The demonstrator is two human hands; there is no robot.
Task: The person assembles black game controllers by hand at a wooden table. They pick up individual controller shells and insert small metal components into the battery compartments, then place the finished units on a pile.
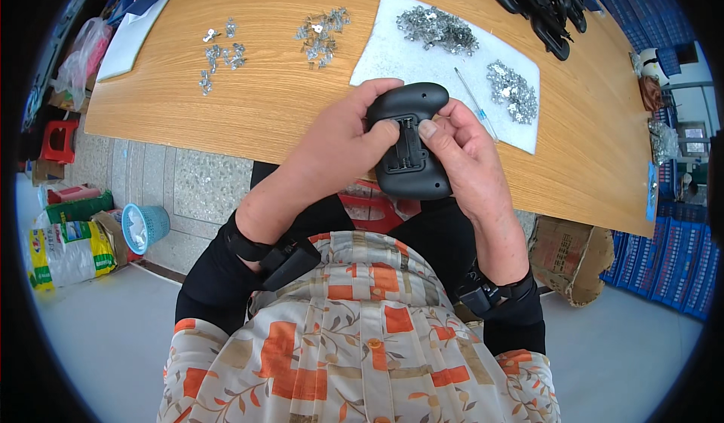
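Between my two hands is a black game controller (434,168), back side up, with its battery compartment uncovered. It is held over the table's near edge, turned so one grip points away and the other toward me. My left hand (348,125) wraps its left side, the thumb pressing at the compartment's edge. From the right, my right hand (469,148) grips it, thumb tip by the compartment's other edge and fingers curled beneath. Whether a small metal part sits under either thumb is hidden. Beyond the controller lies a white foam sheet (377,57) with small metal battery contacts (437,29) heaped on it.
Another heap of metal pieces (513,91) and a thin pen-like tool (469,91) lie on the foam. Loose metal contacts (320,37) are scattered on the wooden table (249,114). Black controller shells (547,8) pile up at the far right. A blue basket (154,227) stands on the floor, left.
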